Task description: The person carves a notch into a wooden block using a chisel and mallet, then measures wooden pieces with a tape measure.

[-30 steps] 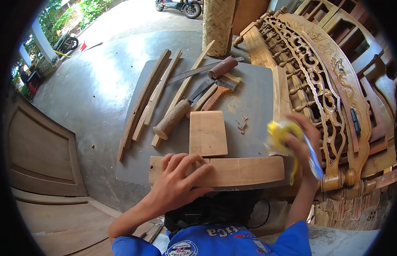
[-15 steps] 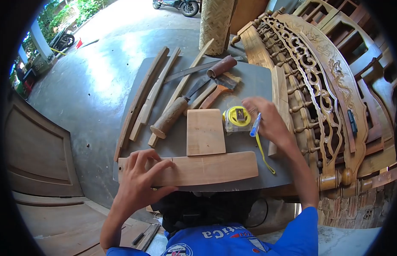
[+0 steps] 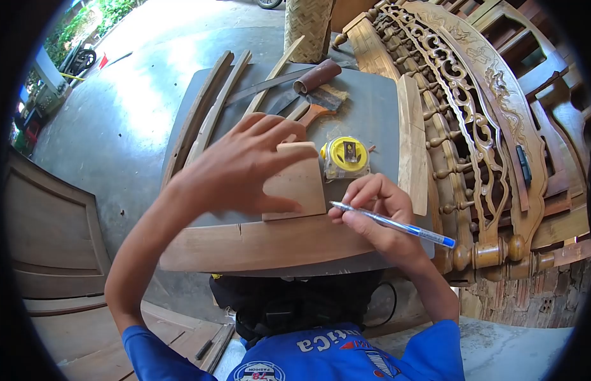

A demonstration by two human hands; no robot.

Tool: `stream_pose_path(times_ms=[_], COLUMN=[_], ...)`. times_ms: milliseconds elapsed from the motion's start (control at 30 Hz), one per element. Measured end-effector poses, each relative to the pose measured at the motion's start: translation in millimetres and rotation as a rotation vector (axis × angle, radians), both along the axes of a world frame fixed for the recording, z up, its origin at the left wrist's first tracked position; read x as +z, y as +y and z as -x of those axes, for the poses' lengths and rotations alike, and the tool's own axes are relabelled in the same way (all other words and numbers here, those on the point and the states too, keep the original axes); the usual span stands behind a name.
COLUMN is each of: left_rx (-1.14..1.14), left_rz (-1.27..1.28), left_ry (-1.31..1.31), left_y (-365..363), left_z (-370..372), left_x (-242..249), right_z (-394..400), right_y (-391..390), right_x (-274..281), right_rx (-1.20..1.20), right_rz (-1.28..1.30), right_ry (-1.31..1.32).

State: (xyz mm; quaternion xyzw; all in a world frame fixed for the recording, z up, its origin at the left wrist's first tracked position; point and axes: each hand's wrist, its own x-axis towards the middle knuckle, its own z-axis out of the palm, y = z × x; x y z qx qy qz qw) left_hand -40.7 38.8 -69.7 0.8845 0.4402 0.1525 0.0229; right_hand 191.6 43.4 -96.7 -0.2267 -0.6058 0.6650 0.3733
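Observation:
My left hand point(image 3: 244, 168) is spread over a small wooden block point(image 3: 298, 184), thumb near its front edge and fingers reaching across its far side. The block stands against the back edge of a long, slightly curved wooden board point(image 3: 264, 244), which has a short dark mark near its left part. In my right hand point(image 3: 384, 219) is a blue pen point(image 3: 403, 227), pinched between thumb and fingers. Its tip points left, close to the block's right corner. Behind that hand a yellow tape measure point(image 3: 346, 155) lies on the grey tabletop point(image 3: 378, 101).
Wooden strips point(image 3: 200, 114) lie along the table's left side. A saw with a brown handle point(image 3: 318, 76) and an orange-handled brush point(image 3: 318, 111) lie at the back. A wooden bar point(image 3: 410, 140) runs along the right edge, beside carved furniture panels point(image 3: 461, 108).
My left hand has left the long board and moved over the block. My right hand has come from beside the tape measure toward the board, turning the pen so its tip points left.

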Motion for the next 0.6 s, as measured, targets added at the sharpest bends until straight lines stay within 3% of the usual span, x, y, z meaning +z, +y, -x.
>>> stream_pose_path(times_ms=[133, 267, 400, 500, 600], left_rx=[0.026, -0.021, 0.011, 0.006, -0.047], left_rz=[0.278, 0.261, 0.452, 0.401, 0.128], left_ry=[0.058, 0.033, -0.006, -0.063, 0.023], left_y=[18, 9, 16, 11, 2], left_z=[10, -1, -1, -2, -10], left_x=[-1, -10, -7, -13, -6], right_z=[-1, 2, -4, -6, -8], right_y=[1, -1, 0, -1, 5], right_x=[-7, -6, -10, -14, -10], right_rx=[0.026, -0.064, -0.169, -0.205, -0.274], right_rz=[0.069, 0.115, 0.145, 0.196, 0.038], right_ry=[-0.127, -0.107, -0.002, 0.204, 0.147])
